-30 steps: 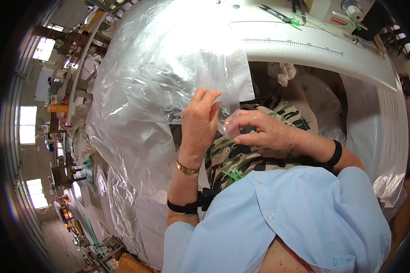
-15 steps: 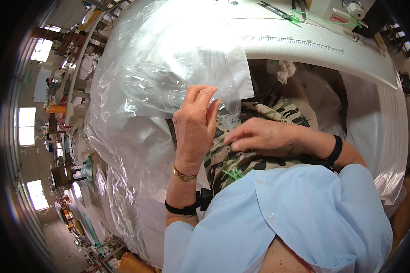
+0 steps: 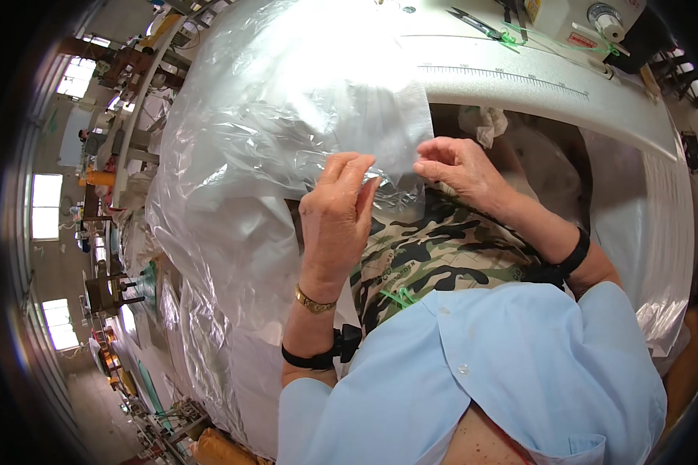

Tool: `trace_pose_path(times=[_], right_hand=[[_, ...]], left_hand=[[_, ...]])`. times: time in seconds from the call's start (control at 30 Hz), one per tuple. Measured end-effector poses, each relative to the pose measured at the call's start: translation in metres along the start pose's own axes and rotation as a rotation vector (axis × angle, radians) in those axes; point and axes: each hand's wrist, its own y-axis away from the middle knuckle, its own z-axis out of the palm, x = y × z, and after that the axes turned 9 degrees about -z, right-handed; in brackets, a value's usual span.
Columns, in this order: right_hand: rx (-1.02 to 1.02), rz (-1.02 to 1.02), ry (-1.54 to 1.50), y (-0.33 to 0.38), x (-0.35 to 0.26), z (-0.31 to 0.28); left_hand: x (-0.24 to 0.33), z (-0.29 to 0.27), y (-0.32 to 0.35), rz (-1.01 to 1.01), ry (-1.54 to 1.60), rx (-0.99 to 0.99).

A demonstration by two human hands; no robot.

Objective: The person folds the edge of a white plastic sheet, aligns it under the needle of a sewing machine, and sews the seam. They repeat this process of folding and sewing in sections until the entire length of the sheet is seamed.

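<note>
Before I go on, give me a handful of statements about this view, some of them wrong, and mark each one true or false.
1. The left hand has a gold-coloured band around its wrist. True.
2. The right hand is clasped around the left hand. False: the two hands are apart.
3. The snips lie on the white table, beyond both hands. True.
4. The right hand is holding the snips. False: it is close to the edge of the clear plastic, well away from the snips.
5. Camouflage-patterned cloth shows between the hands and the light blue shirt. True.
</note>
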Motion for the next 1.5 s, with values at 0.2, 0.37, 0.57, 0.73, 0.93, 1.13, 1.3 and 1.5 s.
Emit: trace_pose_path(times=[0.2,0.37,0.57,0.73,0.93,1.13,1.3,1.5], right_hand=[[-0.109,-0.015,-0.282,-0.003,0.009,0.009],[-0.065,-0.177,-0.145,-0.003,0.003,0.010],[-0.052,-0.304,-0.175,-0.005,0.002,0.014],[-0.069,-0.207,-0.032,0.001,-0.004,0.010],[-0.012,-0.521,0.448,-0.011,-0.007,0.009],[0.147,-0.893,0.726,-0.050,-0.011,0.001],[0.313,-0.970,0.831,-0.062,-0.007,0.000],[0.394,-0.596,0.658,-0.015,0.026,-0.004]], left_hand=[[-0.007,0.012,-0.007,0.085,-0.038,-0.051],[-0.015,0.025,-0.016,0.154,-0.127,-0.100],[-0.025,0.036,-0.024,0.052,0.013,-0.123],[-0.024,0.029,-0.022,-0.025,0.036,-0.114],[-0.018,0.018,-0.023,-0.048,0.139,-0.102],[-0.019,0.017,-0.025,0.025,0.181,-0.090],[-0.035,0.045,-0.026,0.287,-0.009,0.010],[-0.058,0.078,-0.016,0.308,-0.014,0.124]])
